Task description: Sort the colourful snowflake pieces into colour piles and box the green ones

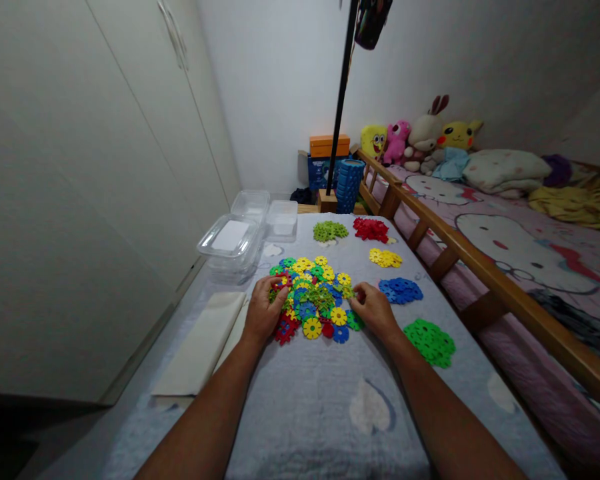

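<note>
A mixed heap of plastic snowflake discs (307,310) in yellow, blue, green, red and light green lies on the cloth between my hands. My left hand (264,310) rests at the heap's left edge, its fingers bent and thumb near the forefinger; what lies within them is partly hidden. At the opposite edge, my right hand (373,308) pinches a light green snowflake disc (348,292) at its fingertips. Single-colour piles sit beyond and to the right: light green discs (330,231), red discs (371,229), yellow discs (385,258), blue discs (401,291) and green discs (430,342).
Clear plastic boxes (230,257) stand at the table's back left, with a folded cream sheet (203,343) in front of them. A wooden bed rail (445,250) runs along the right side. Behind the table rise a black pole (341,100) and a blue foam roller (349,187).
</note>
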Motion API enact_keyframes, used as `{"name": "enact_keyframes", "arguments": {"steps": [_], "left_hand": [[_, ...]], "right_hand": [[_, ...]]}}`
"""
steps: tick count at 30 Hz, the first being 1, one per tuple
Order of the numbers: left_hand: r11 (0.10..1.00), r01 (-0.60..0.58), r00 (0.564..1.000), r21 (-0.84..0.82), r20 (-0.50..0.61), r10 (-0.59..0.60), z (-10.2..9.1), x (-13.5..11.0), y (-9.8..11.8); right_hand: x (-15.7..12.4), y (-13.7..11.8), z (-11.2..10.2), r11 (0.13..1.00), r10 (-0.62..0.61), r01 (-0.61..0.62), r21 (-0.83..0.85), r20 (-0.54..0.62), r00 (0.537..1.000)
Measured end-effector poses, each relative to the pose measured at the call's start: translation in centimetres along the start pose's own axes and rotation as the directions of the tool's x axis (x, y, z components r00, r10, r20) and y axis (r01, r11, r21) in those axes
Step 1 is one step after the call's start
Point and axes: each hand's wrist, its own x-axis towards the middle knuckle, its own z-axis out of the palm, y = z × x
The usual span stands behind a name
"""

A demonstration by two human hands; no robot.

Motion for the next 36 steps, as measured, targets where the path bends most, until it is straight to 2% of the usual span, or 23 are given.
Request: {"name": "enact_keyframes", "arguments": {"steps": [6, 12, 15, 18, 24, 29, 36], "left_hand": [[1.000, -0.016, 1.000, 0.019, 0.009, 0.016, 0.1, -0.1, -0.2], [1.000, -0.007, 1.000, 0.028, 0.019, 0.006, 0.2, -0.2, -0.5], [1.000, -0.005, 1.000, 0.025, 0.024, 0.005, 0.3, -0.2, -0.7], [1.000, -0.009, 0.999, 0.025, 0.031, 0.008, 0.3, -0.2, -0.7], [0.999, -0.012, 0.999, 0.033, 0.033, 0.011, 0.3, -0.3, -0.7], [0.999, -0.010, 0.999, 0.032, 0.047, 0.009, 0.3, -0.3, -0.6], [0.999, -0.008, 0.999, 0.035, 0.052, 0.006, 0.2, -0.4, -0.4]], "right_hand": [[1.8, -0.4, -0.8, 0.997, 0.056, -0.056, 0.057, 0.002, 0.998], [8.3, -1.1, -0.9, 0.989, 0.088, -0.076, 0.124, -0.097, 0.991], [11.9, -0.6, 0.6, 0.970, 0.183, -0.156, 0.188, -0.137, 0.974], [14.8, 0.4, 2.7, 0.938, 0.296, -0.244, 0.246, -0.201, 0.934], [19.0, 1.5, 5.7, 0.885, 0.450, -0.392, 0.251, -0.251, 0.857], [21.0, 1.6, 6.3, 0.861, 0.501, -0.447, 0.244, -0.247, 0.830], [19.8, 1.4, 6.7, 0.872, 0.441, -0.367, 0.324, -0.196, 0.876]]}}
